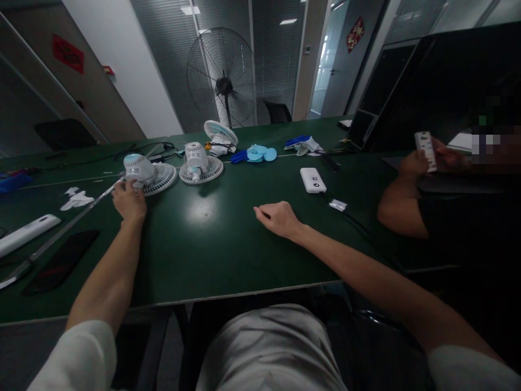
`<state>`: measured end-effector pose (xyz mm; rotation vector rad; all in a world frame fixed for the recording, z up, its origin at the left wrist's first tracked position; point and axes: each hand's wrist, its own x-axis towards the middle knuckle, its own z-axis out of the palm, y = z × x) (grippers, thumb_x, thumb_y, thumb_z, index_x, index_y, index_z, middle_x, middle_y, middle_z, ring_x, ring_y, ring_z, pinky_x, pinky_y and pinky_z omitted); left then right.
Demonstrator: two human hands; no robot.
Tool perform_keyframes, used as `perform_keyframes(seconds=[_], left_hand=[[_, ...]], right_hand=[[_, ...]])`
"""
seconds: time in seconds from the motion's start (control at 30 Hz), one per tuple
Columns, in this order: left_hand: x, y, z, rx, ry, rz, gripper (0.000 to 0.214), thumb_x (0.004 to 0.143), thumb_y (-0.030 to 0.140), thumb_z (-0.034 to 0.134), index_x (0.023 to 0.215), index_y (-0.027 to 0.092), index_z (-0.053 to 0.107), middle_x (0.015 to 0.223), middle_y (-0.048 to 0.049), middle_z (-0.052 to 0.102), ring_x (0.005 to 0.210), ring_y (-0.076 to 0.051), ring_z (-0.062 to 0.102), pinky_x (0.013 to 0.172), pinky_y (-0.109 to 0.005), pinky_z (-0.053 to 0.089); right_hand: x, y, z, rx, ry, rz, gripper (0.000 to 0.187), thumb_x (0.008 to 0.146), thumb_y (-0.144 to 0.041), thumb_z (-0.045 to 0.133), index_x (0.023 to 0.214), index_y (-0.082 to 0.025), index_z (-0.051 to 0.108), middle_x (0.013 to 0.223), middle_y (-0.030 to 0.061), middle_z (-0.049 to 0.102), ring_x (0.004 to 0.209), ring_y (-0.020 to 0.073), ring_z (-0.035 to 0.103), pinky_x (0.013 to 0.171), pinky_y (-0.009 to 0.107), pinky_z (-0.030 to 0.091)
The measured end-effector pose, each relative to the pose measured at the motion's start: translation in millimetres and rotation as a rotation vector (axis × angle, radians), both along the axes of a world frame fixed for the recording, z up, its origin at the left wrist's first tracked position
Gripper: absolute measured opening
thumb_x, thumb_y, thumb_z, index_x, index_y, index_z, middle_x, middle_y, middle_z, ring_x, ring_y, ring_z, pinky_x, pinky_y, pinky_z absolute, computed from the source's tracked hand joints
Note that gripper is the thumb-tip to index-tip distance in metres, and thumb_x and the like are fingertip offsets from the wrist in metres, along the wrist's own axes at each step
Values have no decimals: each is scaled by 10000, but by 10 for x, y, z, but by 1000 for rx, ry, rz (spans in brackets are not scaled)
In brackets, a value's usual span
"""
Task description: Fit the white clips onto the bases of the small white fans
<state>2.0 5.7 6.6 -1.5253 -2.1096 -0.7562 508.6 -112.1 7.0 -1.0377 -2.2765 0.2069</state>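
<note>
My left hand is at the near side of a small white and light-blue fan, its fingers curled against the lower part of the motor housing. This fan lies with its grille down on the green table. Just right of it, a second small fan also rests grille down. Behind them sits a third small fan, its grille tilted up. My right hand lies on the table in a loose fist, with nothing visible in it. Beyond that hand is a white box-shaped device with a cable.
Blue gloves with light-blue pads and another glove pair lie farther back. A metal strip, a dark phone-like slab and a white case are at left. A co-worker's arm rests at right.
</note>
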Motion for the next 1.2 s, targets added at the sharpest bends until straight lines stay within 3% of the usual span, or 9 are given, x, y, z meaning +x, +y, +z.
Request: perform_keyframes(seconds=[0.1,0.23,0.33,0.43,0.53,0.7,0.8,0.93,1.2], left_hand=[[43,4,40,19,20,6,445,1013,236,519,1432,92,476,1435,-197,441,1275,-342,403,1061,-520,392],[105,-30,83,7,135,-12,366,1032,245,478,1371,118,533,1449,-170,463,1332,-335,350,1084,-501,341],[155,-35,82,-47,177,12,360,1059,276,428,1384,156,529,1413,-171,500,1247,-332,430,1037,-514,354],[202,-14,71,-88,173,55,377,1074,312,399,1410,179,507,1403,-194,499,1172,-334,481,993,-539,363],[238,7,70,-105,181,69,382,1075,337,402,1413,186,499,1399,-202,498,1187,-351,476,976,-546,373],[265,-11,84,-83,198,30,423,1028,252,487,1433,134,453,1462,-212,457,1308,-371,383,1001,-520,386],[256,-52,89,-81,190,-4,410,1026,200,456,1431,137,461,1487,-200,445,1305,-355,387,997,-495,397],[236,-124,87,-95,194,-60,407,1034,222,456,1436,168,480,1475,-181,456,1295,-354,385,1007,-504,387],[314,-166,82,-96,169,-48,408,1054,284,428,1444,189,500,1437,-196,455,1260,-373,418,993,-523,397]], right_hand=[[-36,-25,-8,-43,-16,-9,489,1090,-384,383,739,-168,644,627,-14,587,536,100,501,606,262,374],[-81,-81,36,-67,-111,-70,450,1084,-381,397,788,-171,664,715,15,639,612,127,543,625,283,397],[-101,-110,61,-31,-128,-142,358,1072,-379,407,999,-181,696,1000,80,703,899,204,624,686,310,475],[-96,-54,22,-9,-145,-177,360,1044,-417,449,1253,-201,649,1354,123,609,1274,291,519,901,415,537],[-22,156,-53,-46,-201,-191,498,1031,-477,445,1442,-210,538,1553,130,451,1464,332,348,1152,550,389],[289,728,-99,-230,-294,-200,699,1021,-640,344,1584,-227,377,1663,109,322,1540,345,258,1240,571,243],[445,953,-113,-295,-359,-228,782,1003,-720,263,1621,-244,309,1698,84,254,1560,347,219,1266,567,166],[504,974,-179,-325,-411,-182,827,967,-797,186,1642,-322,233,1725,22,142,1585,345,124,1276,589,78],[526,787,-219,-319,-423,-170,809,969,-788,173,1647,-345,192,1727,-21,99,1586,347,108,1284,585,67]])
